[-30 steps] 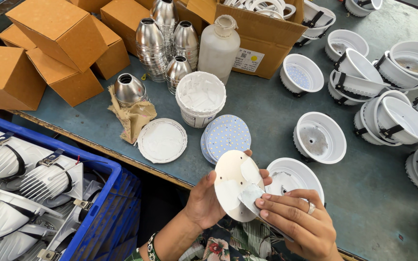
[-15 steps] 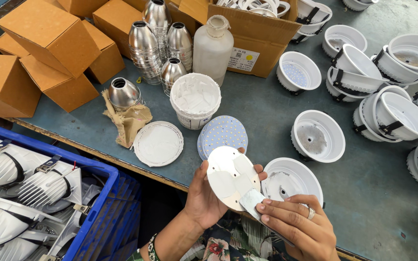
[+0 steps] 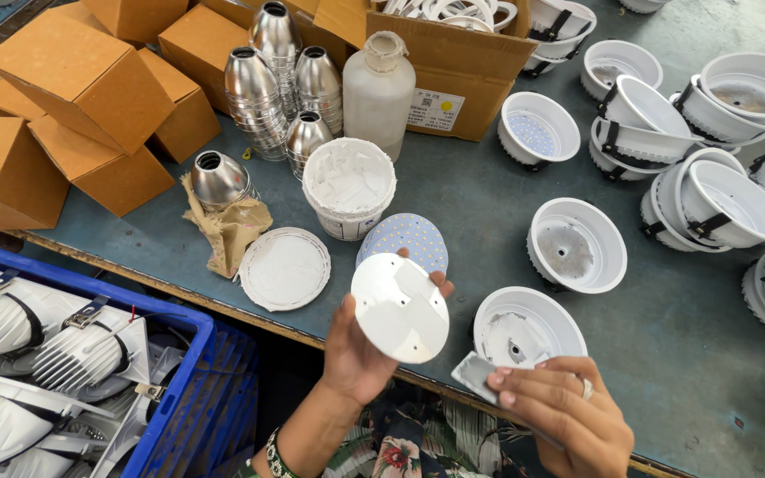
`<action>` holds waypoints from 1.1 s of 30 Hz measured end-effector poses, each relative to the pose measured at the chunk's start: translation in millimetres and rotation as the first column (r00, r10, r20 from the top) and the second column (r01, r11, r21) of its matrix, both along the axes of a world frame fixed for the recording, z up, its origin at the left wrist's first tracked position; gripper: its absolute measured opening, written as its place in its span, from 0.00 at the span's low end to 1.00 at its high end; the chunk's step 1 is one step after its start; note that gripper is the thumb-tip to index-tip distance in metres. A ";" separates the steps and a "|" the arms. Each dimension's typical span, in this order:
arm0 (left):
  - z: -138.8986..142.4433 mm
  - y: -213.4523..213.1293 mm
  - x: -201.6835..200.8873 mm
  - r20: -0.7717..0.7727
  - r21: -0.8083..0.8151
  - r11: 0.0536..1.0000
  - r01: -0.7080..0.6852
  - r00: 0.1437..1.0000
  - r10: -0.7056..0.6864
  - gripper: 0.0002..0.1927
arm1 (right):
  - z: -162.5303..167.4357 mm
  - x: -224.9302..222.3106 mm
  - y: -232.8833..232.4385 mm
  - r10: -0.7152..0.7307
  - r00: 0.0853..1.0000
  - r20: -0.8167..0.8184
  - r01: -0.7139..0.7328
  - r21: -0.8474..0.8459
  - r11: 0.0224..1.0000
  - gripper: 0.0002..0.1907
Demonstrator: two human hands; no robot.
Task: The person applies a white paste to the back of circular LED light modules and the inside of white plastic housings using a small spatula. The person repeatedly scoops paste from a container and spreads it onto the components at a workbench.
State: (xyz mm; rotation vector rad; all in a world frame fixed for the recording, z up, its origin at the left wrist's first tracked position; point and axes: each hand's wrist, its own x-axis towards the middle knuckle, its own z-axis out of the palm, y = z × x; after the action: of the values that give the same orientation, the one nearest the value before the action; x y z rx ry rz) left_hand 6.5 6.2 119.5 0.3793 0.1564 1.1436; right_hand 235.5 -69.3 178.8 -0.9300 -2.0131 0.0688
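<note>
My left hand (image 3: 360,354) holds a round white disc (image 3: 399,307) by its edge, tilted up, with smears of white paste across its face. My right hand (image 3: 560,416) grips a small flat grey scraper (image 3: 478,372) just right of the disc and apart from it. A white lamp housing (image 3: 524,326) sits on the table directly behind the scraper. A stack of round boards dotted with small LEDs (image 3: 405,239) lies just beyond the disc. An open white tub of paste (image 3: 348,186) stands behind that, its lid (image 3: 285,268) lying to the left.
Brown cardboard boxes (image 3: 81,80) are piled at the back left, with stacked silver reflectors (image 3: 263,88) and a white plastic bottle (image 3: 379,88) beside them. Several white lamp housings (image 3: 737,195) crowd the right side. A blue crate (image 3: 179,389) of finned lamps stands below the table edge at left.
The scraper has come off the disc and dropped to the lower right. The left hand has kept the disc raised, tipping it slightly.
</note>
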 end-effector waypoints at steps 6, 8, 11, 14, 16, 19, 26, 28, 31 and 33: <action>3.8 -11.1 -6.5 -0.254 0.338 0.941 0.000 0.963 0.091 0.66 | 1.9 -12.0 8.1 -0.130 0.987 -0.096 0.121 -0.085 0.989 0.12; 4.2 -16.0 -7.9 -0.303 0.403 0.915 0.010 0.945 0.123 0.67 | 3.3 -16.7 7.7 -0.157 0.980 -0.118 0.140 -0.143 0.980 0.13; 3.5 -20.3 -11.0 -0.373 0.460 0.888 0.029 0.913 0.163 0.68 | 6.4 -21.2 7.8 -0.202 0.976 -0.087 0.183 -0.188 0.965 0.14; 1.5 -23.8 -13.0 -0.427 0.486 0.872 0.062 0.887 0.175 0.67 | 9.3 -24.6 9.1 -0.193 0.977 -0.088 0.174 -0.184 0.967 0.14; 0.1 -25.9 -12.8 -0.442 0.494 0.866 0.073 0.879 0.178 0.67 | 11.3 -26.5 9.7 -0.193 0.978 -0.080 0.177 -0.175 0.968 0.14; -1.7 -26.8 -11.1 -0.439 0.502 0.862 0.067 0.879 0.186 0.66 | 14.7 -28.7 10.1 -0.191 0.979 -0.067 0.178 -0.160 0.971 0.14; -2.5 -25.4 -10.2 -0.423 0.507 0.861 0.049 0.884 0.199 0.67 | 16.2 -31.3 9.3 -0.130 0.991 -0.039 0.125 -0.101 0.987 0.13; -2.2 -25.6 -10.1 -0.415 0.502 0.864 0.045 0.889 0.195 0.67 | 14.0 -30.4 9.1 -0.099 0.995 -0.033 0.096 -0.080 0.992 0.12; -2.0 -25.8 -9.3 -0.411 0.497 0.867 0.036 0.890 0.199 0.67 | 10.9 -27.6 8.2 -0.085 0.996 -0.030 0.082 -0.080 0.993 0.12; -2.1 -25.9 -9.0 -0.412 0.492 0.870 0.035 0.889 0.197 0.67 | 9.7 -26.0 7.7 -0.080 0.996 -0.028 0.077 -0.081 0.994 0.12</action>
State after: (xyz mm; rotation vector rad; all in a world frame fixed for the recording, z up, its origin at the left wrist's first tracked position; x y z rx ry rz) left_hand -2.5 -19.7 117.4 1.1079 0.2944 1.1582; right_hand 209.5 -61.6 188.4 -1.0512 -1.9554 0.1197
